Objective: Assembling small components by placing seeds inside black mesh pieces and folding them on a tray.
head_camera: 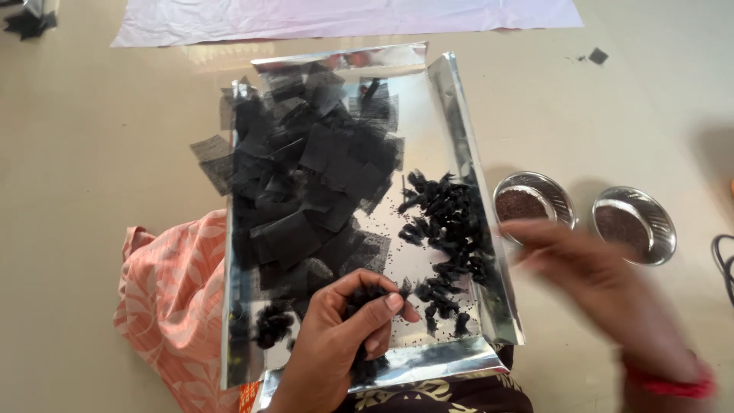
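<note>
Our left hand (344,336) has its fingers (386,302) curled shut around a bunched piece of black mesh (365,294), thumb pressed over the top, pinching it into a small bundle just above the near edge of the silver tray (451,99). Our right hand (589,275) is motion-blurred, fingers stretched out toward the nearer steel bowl (533,200); we can't tell whether they're pinching anything or spread open. That bowl holds dark seeds (520,205) and sits just beside the tray's right wall; a second steel bowl (634,224) with the same fill sits just right of it. Judgement: we're mid-cycle on making a seed bundle, with the mesh gathered in the left and the right at the seed supply. The next move likely calls for a small pinch of seeds, brought over without spilling, while the left keeps its grip so the mesh doesn't spring open. On the tray: a pile of finished black bundles (447,237) along the right side, loose seeds scattered near them, and a heap of flat black mesh squares (306,176) filling the left and centre, some hanging over the left rim. Peach patterned cloth (172,298) lies under the tray's left corner, white sheet (344,17) at the far edge of the floor (92,138).
</note>
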